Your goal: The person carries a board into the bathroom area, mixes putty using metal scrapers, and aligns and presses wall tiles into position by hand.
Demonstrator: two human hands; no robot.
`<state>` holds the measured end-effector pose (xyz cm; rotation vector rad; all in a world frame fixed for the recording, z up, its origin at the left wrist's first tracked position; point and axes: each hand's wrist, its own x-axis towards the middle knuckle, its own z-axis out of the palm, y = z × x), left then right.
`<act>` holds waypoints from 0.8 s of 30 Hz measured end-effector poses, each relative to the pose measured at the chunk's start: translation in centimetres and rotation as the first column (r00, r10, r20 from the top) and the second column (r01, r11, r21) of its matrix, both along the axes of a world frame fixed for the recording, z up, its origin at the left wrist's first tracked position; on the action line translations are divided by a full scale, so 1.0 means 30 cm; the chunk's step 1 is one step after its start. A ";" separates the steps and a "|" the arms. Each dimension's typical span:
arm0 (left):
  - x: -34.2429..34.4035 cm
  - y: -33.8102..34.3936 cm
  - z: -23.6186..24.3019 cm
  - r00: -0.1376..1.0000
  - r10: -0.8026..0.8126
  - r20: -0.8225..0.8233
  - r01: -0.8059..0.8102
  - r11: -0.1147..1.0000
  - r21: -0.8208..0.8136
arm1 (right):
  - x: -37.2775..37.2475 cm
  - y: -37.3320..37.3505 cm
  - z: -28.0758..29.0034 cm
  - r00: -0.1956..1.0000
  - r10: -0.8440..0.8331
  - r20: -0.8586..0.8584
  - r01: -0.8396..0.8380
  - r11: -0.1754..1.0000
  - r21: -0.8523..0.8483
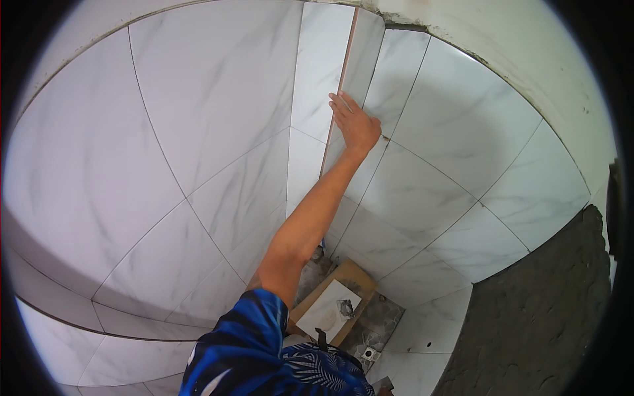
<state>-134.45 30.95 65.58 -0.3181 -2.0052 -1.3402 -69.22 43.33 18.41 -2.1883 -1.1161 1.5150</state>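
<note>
My left hand [356,125] reaches up and lies flat against a narrow marble-patterned strip of wall tile. Its fingers are stretched out and press on the boxed-out corner, where a thin reddish-brown edge [343,63] runs down between a white tile strip [321,66] and a greyer tile strip [364,56]. The thumb points off to the right, close to a tile joint. Nothing is held in this hand. Down by my body, a small grey flat piece [382,383] shows at the lower edge, too little to name. My right hand cannot be made out.
Large white marble-patterned tiles [211,72] cover the walls left and right. Bare grey mortar [535,317] lies at lower right, unpainted plaster [508,39] above the tiles. Below, a brown board [360,277] carries a white sheet [330,307]; a tiled ledge [132,323] curves at lower left.
</note>
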 end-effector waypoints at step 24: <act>-0.044 -0.065 -0.257 0.919 -0.299 -0.257 0.276 0.954 -0.120 | 0.027 -0.058 0.031 0.994 0.068 -0.086 -0.066 0.998 0.017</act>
